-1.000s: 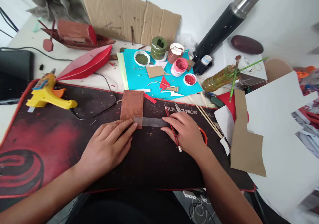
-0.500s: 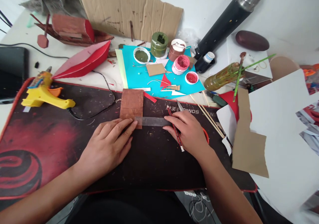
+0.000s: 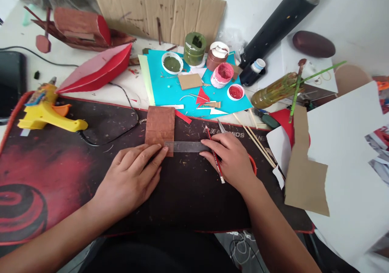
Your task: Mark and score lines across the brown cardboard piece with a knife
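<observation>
A brown painted piece of cardboard (image 3: 160, 121) lies on the dark mat, with a clear ruler (image 3: 187, 147) across its lower part. My left hand (image 3: 135, 175) is closed, fingers together, pressing the ruler's left end down on the cardboard. Thumb and fingers of my right hand (image 3: 232, 159) pinch the ruler's other end. A red and black pencil (image 3: 217, 164) is also held in that hand, tip pointing away from me. Scissors lie by the right hand: a blade (image 3: 221, 126) shows beyond it and an orange handle (image 3: 253, 164) beside it, the middle hidden.
A yellow glue gun (image 3: 50, 113) with its cord lies left, near a red paper boat shape (image 3: 97, 70) and a brown model boat (image 3: 80, 28). Paint jars (image 3: 194, 52) stand on blue paper (image 3: 158, 90). Sticks (image 3: 258, 143) and cut cardboard (image 3: 306, 184) lie right.
My view has shifted slightly, so the background sits a little differently. Both hands, the ruler and the brown cardboard keep the same positions relative to each other.
</observation>
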{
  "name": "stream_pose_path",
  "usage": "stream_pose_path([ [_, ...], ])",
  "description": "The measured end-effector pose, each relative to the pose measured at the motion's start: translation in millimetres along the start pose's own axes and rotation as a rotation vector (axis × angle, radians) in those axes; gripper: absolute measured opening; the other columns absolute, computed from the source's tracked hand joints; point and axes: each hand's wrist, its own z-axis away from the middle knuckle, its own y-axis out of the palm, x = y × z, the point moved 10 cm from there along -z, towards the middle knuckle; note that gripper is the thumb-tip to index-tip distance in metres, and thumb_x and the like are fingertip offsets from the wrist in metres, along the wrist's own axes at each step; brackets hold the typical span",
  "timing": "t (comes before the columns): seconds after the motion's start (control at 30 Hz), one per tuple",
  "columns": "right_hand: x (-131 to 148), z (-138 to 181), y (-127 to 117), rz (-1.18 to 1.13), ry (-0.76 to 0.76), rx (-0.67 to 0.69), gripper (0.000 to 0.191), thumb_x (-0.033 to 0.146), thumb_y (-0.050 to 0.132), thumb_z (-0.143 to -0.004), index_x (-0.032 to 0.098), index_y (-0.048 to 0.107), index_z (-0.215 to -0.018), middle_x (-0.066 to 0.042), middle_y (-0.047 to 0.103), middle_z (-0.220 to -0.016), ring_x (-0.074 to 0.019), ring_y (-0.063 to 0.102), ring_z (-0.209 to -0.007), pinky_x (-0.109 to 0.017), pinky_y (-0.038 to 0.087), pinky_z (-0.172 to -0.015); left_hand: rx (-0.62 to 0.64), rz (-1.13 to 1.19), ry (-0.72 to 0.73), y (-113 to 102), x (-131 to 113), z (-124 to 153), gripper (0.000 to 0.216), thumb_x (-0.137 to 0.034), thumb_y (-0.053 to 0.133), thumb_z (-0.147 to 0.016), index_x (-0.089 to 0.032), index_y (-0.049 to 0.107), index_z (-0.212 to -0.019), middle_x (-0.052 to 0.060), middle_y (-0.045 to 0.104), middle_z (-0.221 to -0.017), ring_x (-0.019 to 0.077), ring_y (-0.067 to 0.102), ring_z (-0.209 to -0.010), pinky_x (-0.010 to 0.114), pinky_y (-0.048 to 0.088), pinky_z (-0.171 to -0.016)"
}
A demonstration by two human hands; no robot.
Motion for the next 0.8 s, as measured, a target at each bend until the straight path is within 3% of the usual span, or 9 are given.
stream_pose_path([
  [0.53, -4.3, -0.1, 0.7, -0.025, 0.027, -0.002, 0.024, 0.040, 0.073, -0.113, 0.025, 0.083, -0.128, -0.011, 0.078, -0.109, -0.0289, 0.072, -0.100, -0.046, 0.061, -0.089, -0.001, 0.008, 0.002, -2.0, -0.5, -1.6, 0.080, -0.017, 0.068, -0.104, -0.016, 0.038, -0.178, 0.018, 0.075, -0.144, 0.0360, 0.073, -0.124, 0.052, 0.057, -0.103],
  [0.8, -4.9, -0.3, 1.5, -0.025, 0.029, -0.006, 0.024, 0.040, 0.074, -0.112, 0.024, 0.083, -0.128, -0.011, 0.078, -0.108, -0.0292, 0.072, -0.100, -0.046, 0.062, -0.089, 0.000, -0.018, 0.014, -2.7, -2.5, -1.4, 0.061, -0.017, 0.068, -0.105, -0.011, 0.055, -0.164, 0.019, 0.075, -0.143, 0.0355, 0.071, -0.124, 0.051, 0.057, -0.103],
])
